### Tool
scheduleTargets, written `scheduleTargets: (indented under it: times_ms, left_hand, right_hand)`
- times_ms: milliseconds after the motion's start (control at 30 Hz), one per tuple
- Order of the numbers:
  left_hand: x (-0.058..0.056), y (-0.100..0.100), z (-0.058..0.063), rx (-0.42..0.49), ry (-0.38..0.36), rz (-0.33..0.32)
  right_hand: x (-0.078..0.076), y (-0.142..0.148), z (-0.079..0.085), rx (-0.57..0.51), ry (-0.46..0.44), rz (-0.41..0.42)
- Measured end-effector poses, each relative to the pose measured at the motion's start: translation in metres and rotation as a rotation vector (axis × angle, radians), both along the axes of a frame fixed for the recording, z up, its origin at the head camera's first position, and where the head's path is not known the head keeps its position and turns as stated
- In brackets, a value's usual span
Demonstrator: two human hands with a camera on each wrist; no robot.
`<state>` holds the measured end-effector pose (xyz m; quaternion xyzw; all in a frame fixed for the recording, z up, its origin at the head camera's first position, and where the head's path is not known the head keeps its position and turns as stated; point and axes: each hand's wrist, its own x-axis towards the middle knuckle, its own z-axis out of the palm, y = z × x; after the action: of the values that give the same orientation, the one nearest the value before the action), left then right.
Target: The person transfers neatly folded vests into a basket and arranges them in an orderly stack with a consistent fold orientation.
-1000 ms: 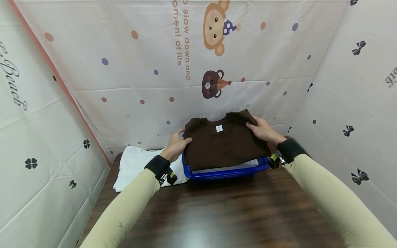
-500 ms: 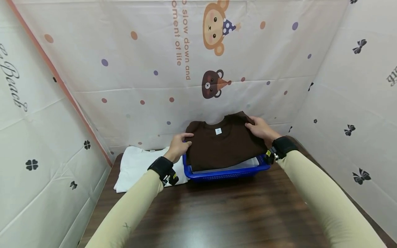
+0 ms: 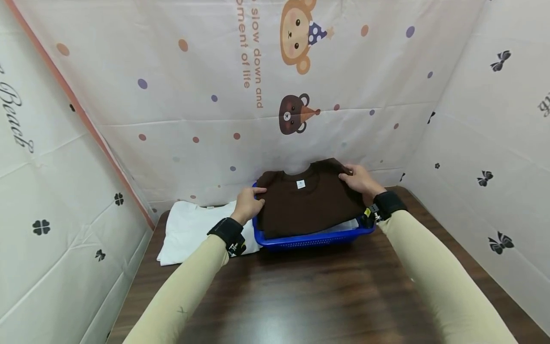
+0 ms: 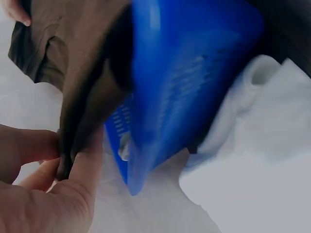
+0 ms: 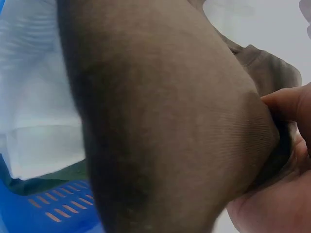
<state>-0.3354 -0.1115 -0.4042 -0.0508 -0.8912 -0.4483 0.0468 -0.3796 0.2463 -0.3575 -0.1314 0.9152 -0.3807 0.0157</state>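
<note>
A folded brown T-shirt (image 3: 305,208), its white neck label facing up, lies over a blue plastic basket (image 3: 309,241) in the head view. My left hand (image 3: 248,204) pinches the shirt's left edge; the left wrist view shows thumb and fingers around the hanging brown fabric (image 4: 85,43) beside the basket's wall (image 4: 194,73). At the right shoulder, my right hand (image 3: 362,182) grips the cloth, and that side stays raised. From the right wrist, the shirt (image 5: 165,116) fills the middle, with white cloth (image 5: 41,111) and a dark green edge (image 5: 58,178) under it in the basket.
A folded white garment (image 3: 193,231) lies on the dark wooden table (image 3: 292,296), just left of the basket. Printed sheets hang behind (image 3: 206,162) and at both sides, close to the table's edges.
The T-shirt has come down lower over the basket and slightly to the left. My right hand has moved a little down and left with it; the left hand has shifted only slightly.
</note>
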Motion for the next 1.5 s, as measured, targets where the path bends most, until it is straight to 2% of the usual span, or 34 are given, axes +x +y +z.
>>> scheduleTargets:
  times_ms: [167,300,400,567,767,900,1000,1133,1300,1500]
  left_hand:
    - [-0.003,0.000,-0.011,-0.109,0.104,0.022]
    - [-0.002,-0.002,-0.018,-0.183,0.143,0.027]
    - [-0.001,-0.004,-0.022,-0.208,0.139,0.006]
    - [0.000,-0.009,-0.027,-0.238,0.112,-0.040]
    - [0.002,-0.009,-0.027,-0.332,0.065,-0.083]
    - [0.002,-0.008,-0.027,-0.408,0.059,-0.134]
    - [0.001,-0.010,-0.028,-0.442,0.069,-0.158]
    - [-0.001,-0.012,-0.030,-0.476,0.108,-0.173]
    - [-0.004,-0.012,-0.031,-0.513,0.182,-0.168]
    - [-0.003,-0.014,-0.032,-0.537,0.160,-0.169]
  right_hand:
    - [-0.003,0.000,-0.010,-0.028,-0.079,-0.010]
    - [-0.001,0.000,-0.017,-0.025,-0.086,-0.020]
    - [0.000,0.000,-0.022,0.007,-0.077,-0.022]
    - [0.001,-0.002,-0.025,-0.016,-0.120,-0.049]
    - [-0.001,-0.003,-0.030,-0.071,-0.055,-0.100]
    - [0.000,-0.003,-0.031,-0.133,-0.002,-0.058]
    - [-0.001,-0.002,-0.032,-0.086,0.039,-0.021]
    - [-0.001,-0.001,-0.033,-0.010,0.029,-0.014]
    - [0.002,0.000,-0.030,0.004,-0.058,-0.002]
    - [0.007,0.000,-0.029,0.079,-0.117,0.024]
